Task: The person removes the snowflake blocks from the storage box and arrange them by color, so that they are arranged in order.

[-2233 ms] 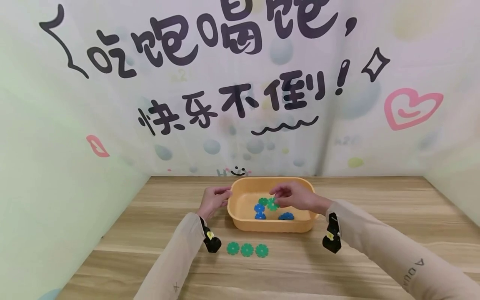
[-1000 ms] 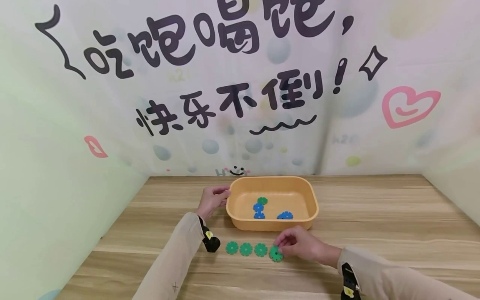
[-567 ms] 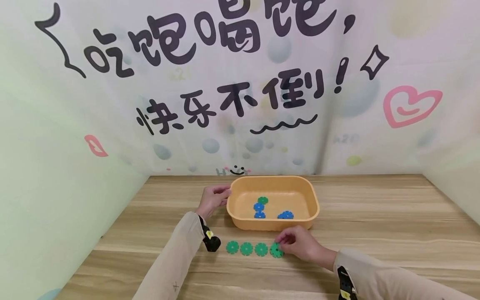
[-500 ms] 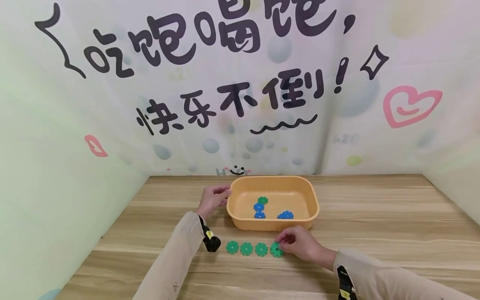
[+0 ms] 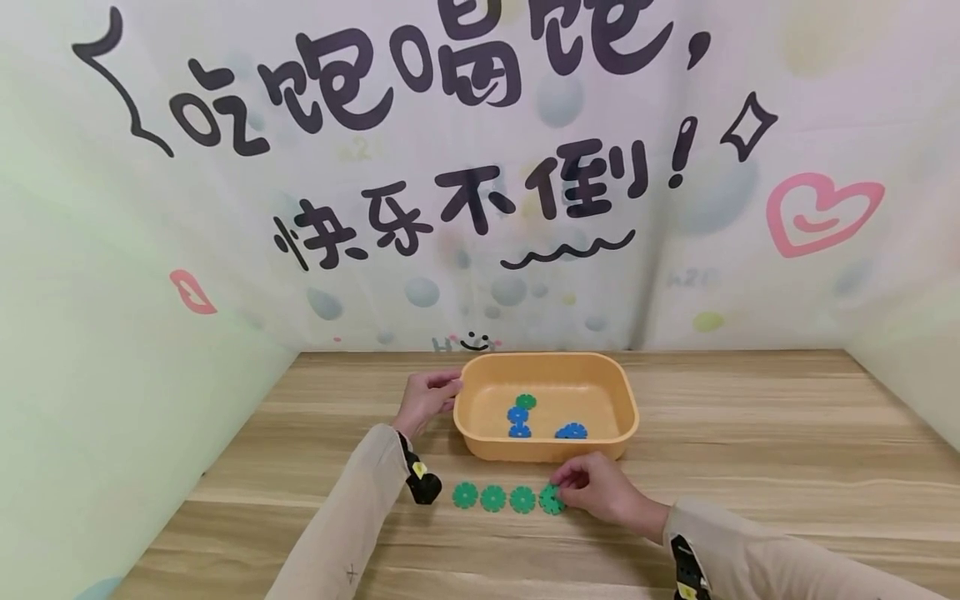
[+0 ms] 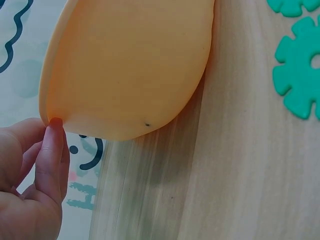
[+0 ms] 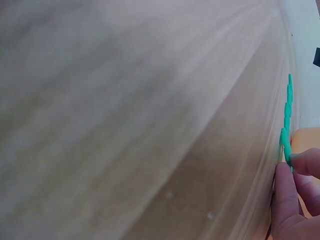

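Note:
My left hand (image 5: 426,402) pinches the rim of an orange-yellow plastic tub (image 5: 517,450) at its left end. The left wrist view shows thumb and fingertips (image 6: 56,122) meeting at that rim. In front of the tub, several green snowflake discs with notched edges lie in a row on the table; one is the leftmost disc (image 5: 465,495). With thumb and fingers, my right hand (image 5: 603,487) pinches the green snowflake disc (image 5: 551,499) at the row's right end, partly covering it. In the right wrist view this disc (image 7: 285,145) tilts slightly against the tabletop.
Inside the tub are a green disc (image 5: 526,402), a blue disc (image 5: 517,414) and more blue discs (image 5: 574,431), partly hidden by the front wall. The wooden table (image 5: 750,433) runs back to a printed cloth backdrop (image 5: 420,208).
My right hand has carried a green disc out of the tub to the row's right end and has shifted it slightly there. My left hand has stayed on the rim.

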`<state>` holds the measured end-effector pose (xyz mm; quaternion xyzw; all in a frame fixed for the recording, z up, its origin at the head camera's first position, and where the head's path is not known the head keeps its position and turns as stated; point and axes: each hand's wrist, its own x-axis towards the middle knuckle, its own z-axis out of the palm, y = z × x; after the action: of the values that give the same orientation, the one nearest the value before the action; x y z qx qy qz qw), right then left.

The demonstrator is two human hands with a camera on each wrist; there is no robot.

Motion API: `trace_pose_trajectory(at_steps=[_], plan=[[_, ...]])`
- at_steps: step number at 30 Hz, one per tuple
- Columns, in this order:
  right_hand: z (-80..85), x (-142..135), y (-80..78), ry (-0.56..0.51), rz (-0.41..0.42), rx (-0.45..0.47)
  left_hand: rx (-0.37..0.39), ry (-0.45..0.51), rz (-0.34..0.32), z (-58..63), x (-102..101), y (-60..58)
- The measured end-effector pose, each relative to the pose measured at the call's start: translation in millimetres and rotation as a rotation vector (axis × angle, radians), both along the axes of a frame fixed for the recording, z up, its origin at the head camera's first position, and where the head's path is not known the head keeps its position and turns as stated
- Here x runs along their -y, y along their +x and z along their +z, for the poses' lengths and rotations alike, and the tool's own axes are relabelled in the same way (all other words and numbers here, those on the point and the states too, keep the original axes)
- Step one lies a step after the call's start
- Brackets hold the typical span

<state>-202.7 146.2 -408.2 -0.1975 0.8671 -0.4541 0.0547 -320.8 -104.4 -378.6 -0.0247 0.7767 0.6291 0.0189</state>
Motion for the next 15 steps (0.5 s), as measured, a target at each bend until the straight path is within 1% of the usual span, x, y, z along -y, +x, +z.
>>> trace_pose_trajectory(at_steps=[10,15], plan=[[1.5,0.4,0.4,-0.011,0.000,0.016,0.001,0.002,0.000,0.3,0.2,0.2],[2.2,-0.2,0.5,-0.015,0.011,0.017,-0.012,-0.006,0.000,0.0,0.5,0.9]])
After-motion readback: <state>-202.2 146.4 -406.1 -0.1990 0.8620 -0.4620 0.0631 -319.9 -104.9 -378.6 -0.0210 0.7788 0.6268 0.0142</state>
